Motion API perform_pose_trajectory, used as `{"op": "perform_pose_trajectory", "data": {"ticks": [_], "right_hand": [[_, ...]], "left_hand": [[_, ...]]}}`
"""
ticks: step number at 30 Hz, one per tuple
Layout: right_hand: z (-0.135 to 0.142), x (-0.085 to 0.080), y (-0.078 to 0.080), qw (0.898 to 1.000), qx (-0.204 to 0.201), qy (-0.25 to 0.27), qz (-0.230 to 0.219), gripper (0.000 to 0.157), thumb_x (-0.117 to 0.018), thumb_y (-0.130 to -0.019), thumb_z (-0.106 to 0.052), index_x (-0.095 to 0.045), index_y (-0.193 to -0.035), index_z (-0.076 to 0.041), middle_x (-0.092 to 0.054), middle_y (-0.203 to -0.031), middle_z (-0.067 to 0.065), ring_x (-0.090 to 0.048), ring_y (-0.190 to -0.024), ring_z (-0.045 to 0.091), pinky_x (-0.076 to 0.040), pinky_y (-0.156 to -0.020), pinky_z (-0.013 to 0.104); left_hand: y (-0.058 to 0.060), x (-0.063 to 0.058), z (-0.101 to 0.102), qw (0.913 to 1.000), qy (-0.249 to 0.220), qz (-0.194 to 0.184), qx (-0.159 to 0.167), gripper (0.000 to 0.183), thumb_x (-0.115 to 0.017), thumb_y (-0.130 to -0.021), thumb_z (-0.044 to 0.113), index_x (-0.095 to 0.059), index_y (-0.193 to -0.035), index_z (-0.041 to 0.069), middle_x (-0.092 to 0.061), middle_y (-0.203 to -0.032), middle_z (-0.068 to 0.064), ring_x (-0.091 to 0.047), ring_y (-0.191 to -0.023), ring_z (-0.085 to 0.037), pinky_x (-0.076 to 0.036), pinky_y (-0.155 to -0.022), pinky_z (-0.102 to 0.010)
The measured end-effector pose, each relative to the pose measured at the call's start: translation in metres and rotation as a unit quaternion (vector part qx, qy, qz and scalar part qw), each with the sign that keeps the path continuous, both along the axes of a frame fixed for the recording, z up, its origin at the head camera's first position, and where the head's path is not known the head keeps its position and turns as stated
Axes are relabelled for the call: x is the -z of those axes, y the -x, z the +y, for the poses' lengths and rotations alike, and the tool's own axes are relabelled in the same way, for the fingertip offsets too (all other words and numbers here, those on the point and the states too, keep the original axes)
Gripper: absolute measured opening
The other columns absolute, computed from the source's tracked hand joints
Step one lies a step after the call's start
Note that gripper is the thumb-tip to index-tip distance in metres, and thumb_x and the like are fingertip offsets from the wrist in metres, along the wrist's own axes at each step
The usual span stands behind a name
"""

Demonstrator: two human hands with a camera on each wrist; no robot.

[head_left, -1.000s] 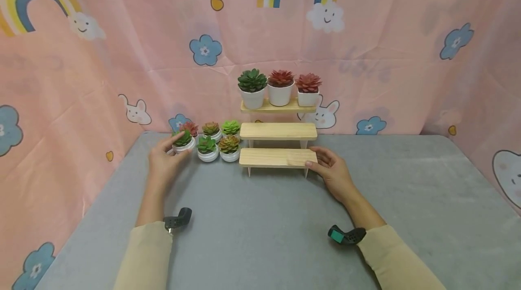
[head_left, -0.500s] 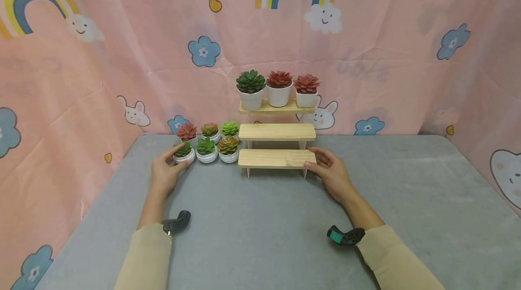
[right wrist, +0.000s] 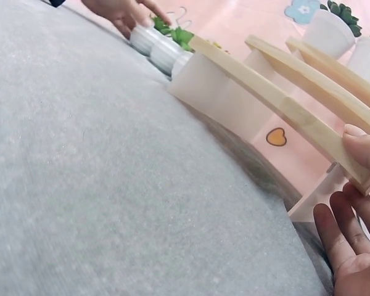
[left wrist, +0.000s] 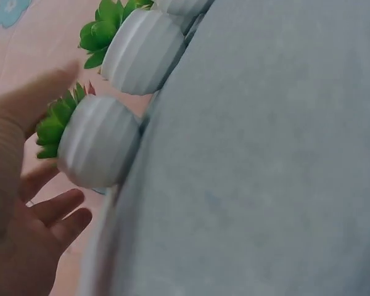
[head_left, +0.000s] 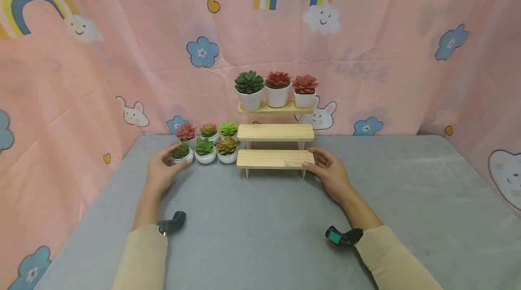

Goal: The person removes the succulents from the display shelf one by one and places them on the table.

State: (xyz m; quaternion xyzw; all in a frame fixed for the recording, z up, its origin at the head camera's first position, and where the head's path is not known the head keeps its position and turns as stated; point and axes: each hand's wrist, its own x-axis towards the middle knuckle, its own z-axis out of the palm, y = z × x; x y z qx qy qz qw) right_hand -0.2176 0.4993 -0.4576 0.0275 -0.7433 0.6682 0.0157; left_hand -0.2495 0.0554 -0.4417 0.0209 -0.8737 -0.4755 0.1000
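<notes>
At the left end of the small potted succulents, my left hand (head_left: 160, 173) is spread around a green succulent in a white ribbed pot (head_left: 182, 153). The left wrist view shows this pot (left wrist: 98, 143) on the table, with the thumb held off it and the fingers loosely bent on its far side. My right hand (head_left: 333, 176) grips the right end of the lowest step of a three-tier wooden stand (head_left: 275, 159). Its thumb lies on the board's edge in the right wrist view, with fingers beneath the board (right wrist: 283, 108).
Several other small succulents (head_left: 205, 149) stand in two rows against the stand's left side. On its top tier are a larger green succulent (head_left: 249, 88) and two red ones (head_left: 278, 88). A pink printed cloth (head_left: 366, 54) hangs behind the grey table (head_left: 252, 231).
The left hand has lowered the green succulent into the front row, and its fingers have loosened and shifted slightly left. The right hand has stayed on the stand.
</notes>
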Motion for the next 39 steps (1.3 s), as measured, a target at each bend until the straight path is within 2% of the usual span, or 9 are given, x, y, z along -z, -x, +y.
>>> {"op": "perform_pose_trajectory", "data": {"ticks": [2, 5, 9, 12, 17, 22, 29, 33, 39], "right_hand": [[-0.001, 0.001, 0.000, 1.000, 0.001, -0.001, -0.005, 0.057, -0.071, -0.095, -0.012, -0.047, -0.145, 0.003, -0.051, -0.148, 0.024, -0.059, -0.109, -0.005, -0.052, -0.089, 0.010], [-0.002, 0.002, 0.000, 1.000, 0.006, -0.003, -0.011, 0.057, -0.071, -0.095, -0.012, -0.047, -0.145, 0.002, -0.051, -0.147, 0.024, -0.059, -0.109, -0.004, -0.052, -0.089, 0.009], [-0.002, 0.003, -0.002, 1.000, 0.006, -0.002, -0.016, 0.057, -0.072, -0.094, -0.011, -0.047, -0.144, 0.001, -0.052, -0.147, 0.023, -0.059, -0.109, -0.004, -0.053, -0.088, 0.010], [-0.002, 0.003, -0.002, 1.000, 0.005, 0.002, -0.016, 0.058, -0.071, -0.094, -0.011, -0.046, -0.145, 0.002, -0.051, -0.148, 0.023, -0.059, -0.109, -0.004, -0.053, -0.089, 0.010], [0.000, 0.004, -0.001, 1.000, 0.005, 0.012, -0.013, 0.058, -0.070, -0.095, -0.009, -0.045, -0.146, 0.002, -0.049, -0.149, 0.024, -0.059, -0.110, -0.005, -0.053, -0.089, 0.010], [0.000, 0.003, 0.000, 1.000, 0.000, 0.005, -0.002, 0.059, -0.070, -0.095, -0.011, -0.044, -0.146, 0.003, -0.049, -0.148, 0.025, -0.059, -0.110, -0.006, -0.053, -0.089, 0.010], [-0.001, 0.003, 0.001, 1.000, -0.001, 0.008, 0.001, 0.059, -0.071, -0.094, -0.009, -0.045, -0.146, 0.003, -0.051, -0.147, 0.024, -0.060, -0.109, -0.004, -0.054, -0.088, 0.011], [-0.002, 0.002, 0.000, 1.000, 0.001, 0.009, 0.000, 0.058, -0.071, -0.094, -0.008, -0.046, -0.145, 0.003, -0.051, -0.146, 0.025, -0.060, -0.109, -0.004, -0.054, -0.088, 0.011], [0.000, 0.001, 0.000, 1.000, 0.003, 0.004, 0.003, 0.056, -0.072, -0.093, -0.008, -0.048, -0.144, 0.002, -0.053, -0.145, 0.024, -0.060, -0.109, -0.003, -0.054, -0.087, 0.011]], "left_hand": [[-0.002, -0.010, 0.002, 0.9998, 0.016, 0.008, 0.003, 0.062, -0.077, -0.091, 0.033, -0.055, -0.146, 0.013, -0.038, -0.162, -0.014, -0.041, -0.144, -0.037, -0.038, -0.118, -0.053], [-0.004, -0.028, 0.014, 0.9986, 0.028, 0.042, 0.010, 0.062, -0.075, -0.092, 0.037, -0.055, -0.145, 0.013, -0.040, -0.161, -0.015, -0.032, -0.151, -0.038, -0.030, -0.122, -0.060], [-0.006, -0.057, 0.039, 0.9950, 0.009, 0.097, 0.025, 0.056, -0.076, -0.092, 0.031, -0.058, -0.142, 0.015, -0.052, -0.150, -0.013, -0.045, -0.143, -0.035, -0.038, -0.118, -0.057], [-0.005, -0.081, 0.061, 0.9923, -0.004, 0.113, 0.050, 0.056, -0.076, -0.091, 0.032, -0.058, -0.143, 0.018, -0.053, -0.147, -0.013, -0.050, -0.140, -0.034, -0.044, -0.114, -0.055], [0.005, -0.120, 0.097, 0.9862, 0.002, 0.128, 0.105, 0.061, -0.076, -0.091, 0.034, -0.054, -0.146, 0.019, -0.049, -0.154, -0.009, -0.045, -0.145, -0.031, -0.038, -0.120, -0.050], [0.022, -0.145, 0.125, 0.9817, 0.038, 0.124, 0.140, 0.068, -0.077, -0.090, 0.034, -0.048, -0.151, 0.023, -0.044, -0.159, -0.004, -0.042, -0.147, -0.029, -0.035, -0.122, -0.051], [0.054, -0.156, 0.151, 0.9707, 0.102, 0.115, 0.185, 0.077, -0.077, -0.089, 0.035, -0.039, -0.155, 0.026, -0.016, -0.170, -0.011, -0.017, -0.157, -0.034, -0.029, -0.120, -0.066], [0.066, -0.154, 0.160, 0.9718, 0.115, 0.097, 0.182, 0.080, -0.077, -0.088, 0.038, -0.037, -0.156, 0.027, -0.004, -0.171, -0.012, -0.015, -0.157, -0.040, -0.031, -0.118, -0.066], [0.074, -0.149, 0.163, 0.9658, 0.136, 0.111, 0.191, 0.072, -0.074, -0.092, 0.033, -0.039, -0.155, 0.026, -0.030, -0.164, -0.008, -0.038, -0.148, -0.033, -0.041, -0.116, -0.055]]}}
